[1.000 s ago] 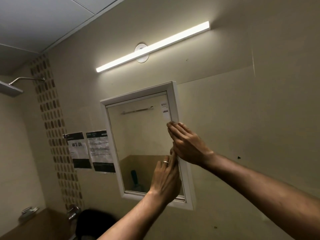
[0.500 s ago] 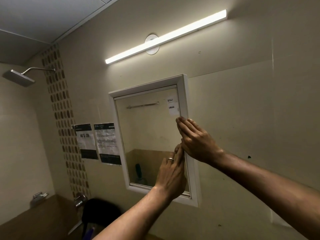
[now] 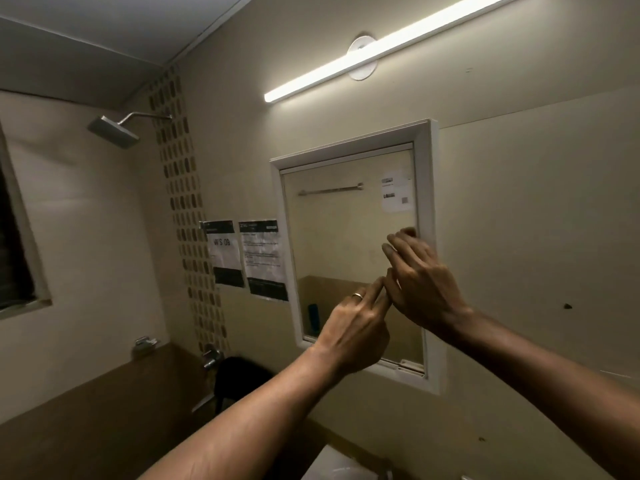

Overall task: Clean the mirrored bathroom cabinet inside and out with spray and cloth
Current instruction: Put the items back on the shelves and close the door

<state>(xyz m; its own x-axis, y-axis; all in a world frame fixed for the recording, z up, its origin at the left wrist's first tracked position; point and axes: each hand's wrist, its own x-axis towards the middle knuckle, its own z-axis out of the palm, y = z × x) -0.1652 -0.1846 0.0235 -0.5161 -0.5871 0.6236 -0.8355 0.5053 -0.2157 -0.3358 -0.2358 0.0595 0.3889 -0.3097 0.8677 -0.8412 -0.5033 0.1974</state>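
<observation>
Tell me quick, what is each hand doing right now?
Left hand: open, fingertips at the mirror door, holding nothing.
Right hand: open, fingers at the door's right edge, holding nothing.

Cabinet: white-framed mirrored cabinet (image 3: 425, 188) on beige wall, door closed.
Right hand (image 3: 420, 282): fingers extended at the door's right edge.
Left hand (image 3: 353, 327): ringed, fingertips on the glass, touching the right hand.
</observation>
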